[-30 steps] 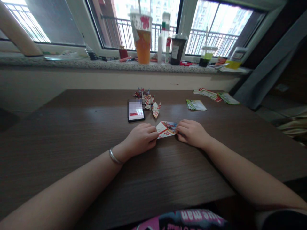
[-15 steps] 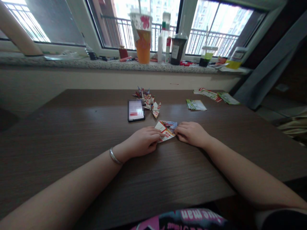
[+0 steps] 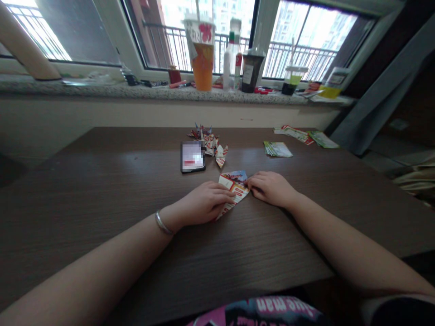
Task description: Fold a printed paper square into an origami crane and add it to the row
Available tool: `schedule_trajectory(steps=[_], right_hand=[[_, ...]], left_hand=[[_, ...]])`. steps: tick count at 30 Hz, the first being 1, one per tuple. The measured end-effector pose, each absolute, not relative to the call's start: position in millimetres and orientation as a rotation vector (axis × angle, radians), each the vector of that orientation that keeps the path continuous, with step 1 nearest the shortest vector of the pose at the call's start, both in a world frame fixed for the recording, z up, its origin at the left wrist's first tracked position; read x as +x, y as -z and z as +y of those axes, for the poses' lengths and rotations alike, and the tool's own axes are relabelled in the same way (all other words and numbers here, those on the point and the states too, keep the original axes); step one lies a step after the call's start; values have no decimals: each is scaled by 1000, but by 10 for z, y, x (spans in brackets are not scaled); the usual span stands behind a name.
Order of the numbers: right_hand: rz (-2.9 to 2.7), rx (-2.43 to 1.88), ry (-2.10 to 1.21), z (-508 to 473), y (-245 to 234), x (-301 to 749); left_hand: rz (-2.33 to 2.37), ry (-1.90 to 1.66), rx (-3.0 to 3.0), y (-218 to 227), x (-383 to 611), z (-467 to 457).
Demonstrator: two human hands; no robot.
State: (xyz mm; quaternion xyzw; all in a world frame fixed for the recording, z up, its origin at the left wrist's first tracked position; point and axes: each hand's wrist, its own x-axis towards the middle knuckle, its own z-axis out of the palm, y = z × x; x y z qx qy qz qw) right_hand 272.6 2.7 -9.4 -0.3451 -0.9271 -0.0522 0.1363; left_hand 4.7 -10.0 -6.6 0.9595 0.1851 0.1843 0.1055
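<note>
A folded sheet of printed paper (image 3: 239,192), white, red and yellow with a blue picture at its far side, lies on the table between my hands. My left hand (image 3: 212,199) rests over its left part, fingers together and holding it down; a pointed corner shows beneath the fingers. At the paper's right corner, my right hand (image 3: 268,186) has its fingertips closed on the edge. Just beyond the paper are several folded paper figures (image 3: 220,155) in a cluster. Beside them lies a phone (image 3: 192,157) with its screen lit and blurred.
A stack of printed paper squares (image 3: 277,149) lies on the table (image 3: 136,194) at the back right. Behind it are paper strips (image 3: 294,133) and another green-white stack (image 3: 324,139). Drink cups (image 3: 203,68) and bottles stand on the stone windowsill (image 3: 152,92).
The paper has turned a little, and a pointed corner now shows below my left fingers. My left hand has slid slightly right across it. My right hand has barely moved.
</note>
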Motion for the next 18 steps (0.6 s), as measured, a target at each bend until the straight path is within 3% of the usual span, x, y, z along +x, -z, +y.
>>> schedule_trajectory(steps=[7,18], right_hand=[[-2632,-1063,11,28,80,2699],[-2600,-1104,-32,-3,131,2626]], left_hand=[[465,-507,2880,75,30,-110],[781,-404,2829,129,53,-124]])
